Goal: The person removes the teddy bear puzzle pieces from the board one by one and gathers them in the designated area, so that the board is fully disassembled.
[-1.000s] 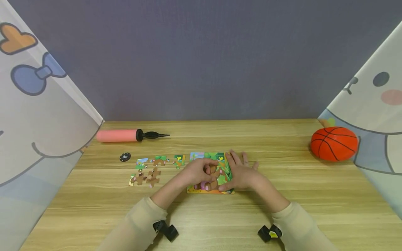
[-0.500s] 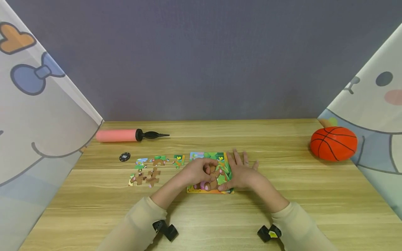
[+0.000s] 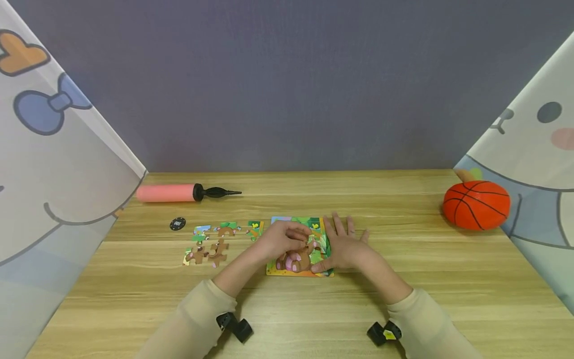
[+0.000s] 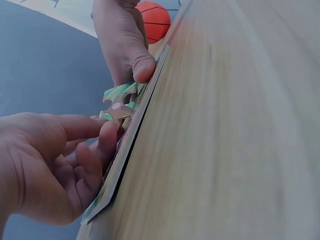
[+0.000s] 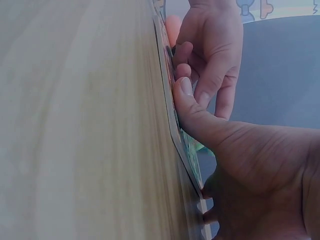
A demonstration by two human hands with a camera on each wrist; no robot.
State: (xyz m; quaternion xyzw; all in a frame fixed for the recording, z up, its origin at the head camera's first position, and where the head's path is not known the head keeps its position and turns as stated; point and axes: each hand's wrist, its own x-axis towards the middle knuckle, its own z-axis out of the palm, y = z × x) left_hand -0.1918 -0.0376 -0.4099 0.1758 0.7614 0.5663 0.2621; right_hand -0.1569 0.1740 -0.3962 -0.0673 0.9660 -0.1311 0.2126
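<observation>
A puzzle board (image 3: 298,273) with a brown bear picture lies on the table in front of the person. The left hand (image 3: 283,238) is over its upper middle. In the left wrist view that hand pinches a brown and green jigsaw piece (image 4: 118,111), tilted up from the board. Spread over the board's right edge, the right hand (image 3: 346,250) has straight fingers and its thumb lies on the board's lower right. The left hand covers part of the picture.
Several loose jigsaw pieces (image 3: 218,253) lie left of the board. Beyond them are a black round chip (image 3: 177,224) and a pink hand pump (image 3: 166,193). A red basketball-patterned ball (image 3: 477,205) sits at the far right. A grey wall (image 3: 296,89) stands behind the table.
The left hand has shifted slightly up and away over the board, its fingers straighter, uncovering more of the bear's belly. The right hand stays in place.
</observation>
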